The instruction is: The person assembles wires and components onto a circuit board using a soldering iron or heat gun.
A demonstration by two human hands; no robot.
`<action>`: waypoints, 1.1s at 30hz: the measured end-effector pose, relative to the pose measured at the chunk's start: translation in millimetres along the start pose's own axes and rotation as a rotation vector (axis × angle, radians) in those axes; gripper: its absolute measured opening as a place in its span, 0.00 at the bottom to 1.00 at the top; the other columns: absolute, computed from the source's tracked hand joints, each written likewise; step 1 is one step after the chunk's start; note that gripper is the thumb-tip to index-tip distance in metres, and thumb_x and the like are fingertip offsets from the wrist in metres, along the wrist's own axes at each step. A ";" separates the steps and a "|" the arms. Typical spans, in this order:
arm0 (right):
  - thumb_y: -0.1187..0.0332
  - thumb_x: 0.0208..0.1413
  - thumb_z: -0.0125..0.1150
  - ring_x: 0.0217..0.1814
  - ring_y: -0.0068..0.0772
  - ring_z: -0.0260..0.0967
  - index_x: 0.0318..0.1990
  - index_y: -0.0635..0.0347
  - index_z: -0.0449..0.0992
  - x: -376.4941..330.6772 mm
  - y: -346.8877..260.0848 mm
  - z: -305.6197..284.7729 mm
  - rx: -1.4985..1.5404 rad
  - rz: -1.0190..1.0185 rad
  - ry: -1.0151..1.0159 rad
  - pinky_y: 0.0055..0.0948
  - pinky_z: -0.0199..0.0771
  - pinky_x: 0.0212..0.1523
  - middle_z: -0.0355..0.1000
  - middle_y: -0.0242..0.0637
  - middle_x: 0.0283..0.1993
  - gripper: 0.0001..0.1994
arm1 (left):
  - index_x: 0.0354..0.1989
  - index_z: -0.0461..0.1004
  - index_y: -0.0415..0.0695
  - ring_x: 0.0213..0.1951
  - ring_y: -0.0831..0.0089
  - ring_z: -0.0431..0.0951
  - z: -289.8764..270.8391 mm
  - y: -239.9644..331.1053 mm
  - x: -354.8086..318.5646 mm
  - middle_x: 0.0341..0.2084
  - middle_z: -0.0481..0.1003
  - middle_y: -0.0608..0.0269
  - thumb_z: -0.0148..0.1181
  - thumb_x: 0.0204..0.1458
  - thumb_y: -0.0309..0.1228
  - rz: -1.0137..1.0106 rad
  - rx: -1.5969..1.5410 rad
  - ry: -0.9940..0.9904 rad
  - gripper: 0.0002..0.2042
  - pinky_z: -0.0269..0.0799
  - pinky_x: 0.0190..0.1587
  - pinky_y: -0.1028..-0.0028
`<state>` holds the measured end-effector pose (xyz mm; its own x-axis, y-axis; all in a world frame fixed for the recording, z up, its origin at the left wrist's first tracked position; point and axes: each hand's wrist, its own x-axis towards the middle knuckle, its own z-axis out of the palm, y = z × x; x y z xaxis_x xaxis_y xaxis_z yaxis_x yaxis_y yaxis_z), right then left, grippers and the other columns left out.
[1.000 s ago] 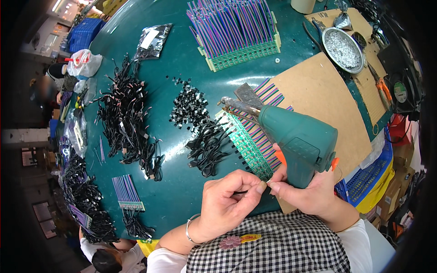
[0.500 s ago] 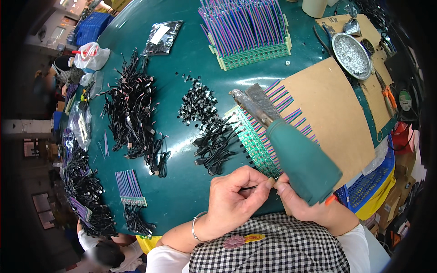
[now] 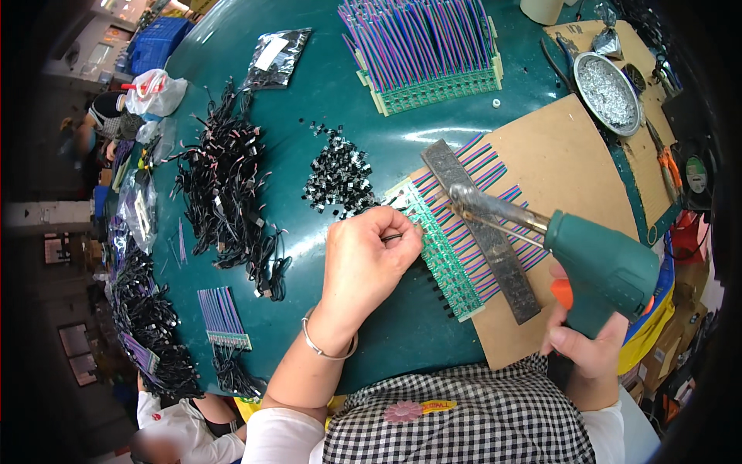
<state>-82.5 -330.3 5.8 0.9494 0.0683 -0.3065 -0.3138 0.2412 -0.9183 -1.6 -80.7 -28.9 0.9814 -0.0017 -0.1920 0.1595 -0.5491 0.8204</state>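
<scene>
Bare left hand (image 3: 369, 259), thin silver bangle (image 3: 326, 349) just behind it on the wrist, bare right hand (image 3: 587, 340), white long sleeves (image 3: 282, 437) pushed up the forearms, black-and-white checked apron (image 3: 464, 421) with small pink flower patch (image 3: 403, 411) near the elbows

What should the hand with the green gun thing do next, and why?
Probably lower the soldering gun tip to the green circuit strip. The right hand holds it just above the striped wires, while the left hand pinches a small part at the strip's edge.

Tiny part pinched in left hand (image 3: 367, 259), hidden behind curled fingers (image 3: 402, 232)
</scene>
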 end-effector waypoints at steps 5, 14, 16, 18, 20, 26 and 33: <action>0.79 0.37 0.63 0.22 0.27 0.67 0.50 0.74 0.59 -11.0 4.7 -11.3 -0.084 0.040 0.050 0.22 0.71 0.17 0.64 0.53 0.48 0.29 | 0.19 0.72 0.36 0.18 0.91 0.62 2.3 3.7 1.7 0.13 0.70 0.72 0.60 0.43 0.22 -0.017 0.019 0.014 0.05 0.56 0.19 0.87; 0.81 0.39 0.61 0.25 0.25 0.67 0.41 0.71 0.68 -3.3 1.2 -6.3 -0.198 0.122 -0.020 0.22 0.69 0.25 0.69 0.39 0.30 0.18 | 0.18 0.71 0.36 0.17 0.92 0.61 1.2 4.4 3.9 0.12 0.69 0.73 0.59 0.42 0.22 -0.027 0.030 -0.001 0.05 0.54 0.18 0.87; 0.81 0.39 0.60 0.25 0.25 0.67 0.40 0.71 0.68 -0.3 1.1 -2.7 -0.164 0.099 -0.001 0.22 0.69 0.25 0.69 0.38 0.27 0.17 | 0.18 0.71 0.36 0.17 0.92 0.61 2.1 3.3 3.8 0.12 0.70 0.73 0.59 0.42 0.22 -0.034 0.027 -0.001 0.05 0.55 0.18 0.87; 0.81 0.39 0.60 0.24 0.24 0.67 0.40 0.71 0.68 1.9 1.1 -2.0 -0.188 0.091 -0.010 0.22 0.69 0.25 0.69 0.38 0.26 0.16 | 0.18 0.71 0.36 0.17 0.92 0.61 2.5 2.7 3.8 0.12 0.70 0.73 0.59 0.42 0.22 -0.040 0.024 0.000 0.05 0.55 0.18 0.87; 0.82 0.39 0.59 0.24 0.24 0.67 0.39 0.71 0.68 2.4 1.5 -1.8 -0.214 0.083 -0.019 0.22 0.69 0.25 0.69 0.37 0.25 0.16 | 0.19 0.71 0.36 0.17 0.92 0.61 2.5 2.2 4.2 0.13 0.70 0.72 0.59 0.42 0.22 -0.041 0.021 -0.001 0.05 0.55 0.19 0.88; 0.77 0.37 0.64 0.23 0.25 0.66 0.47 0.71 0.61 0.7 12.4 -21.4 -0.262 0.025 -0.205 0.22 0.72 0.19 0.64 0.44 0.39 0.26 | 0.19 0.71 0.36 0.18 0.92 0.63 1.0 5.7 3.8 0.13 0.71 0.72 0.59 0.42 0.22 -0.027 0.045 -0.002 0.05 0.57 0.19 0.88; 0.74 0.34 0.66 0.20 0.26 0.65 0.50 0.74 0.56 1.2 3.9 -4.6 -0.064 0.028 0.148 0.21 0.71 0.14 0.62 0.49 0.45 0.33 | 0.17 0.72 0.38 0.12 0.84 0.67 3.7 2.1 4.7 0.08 0.70 0.64 0.58 0.36 0.24 -0.016 0.032 0.056 0.03 0.62 0.18 0.81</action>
<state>-82.6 -333.7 0.6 0.9297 -0.0701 -0.3616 -0.3448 0.1791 -0.9214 2.9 -85.0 -30.0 0.9834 0.0539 -0.1734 0.1725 -0.5752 0.7996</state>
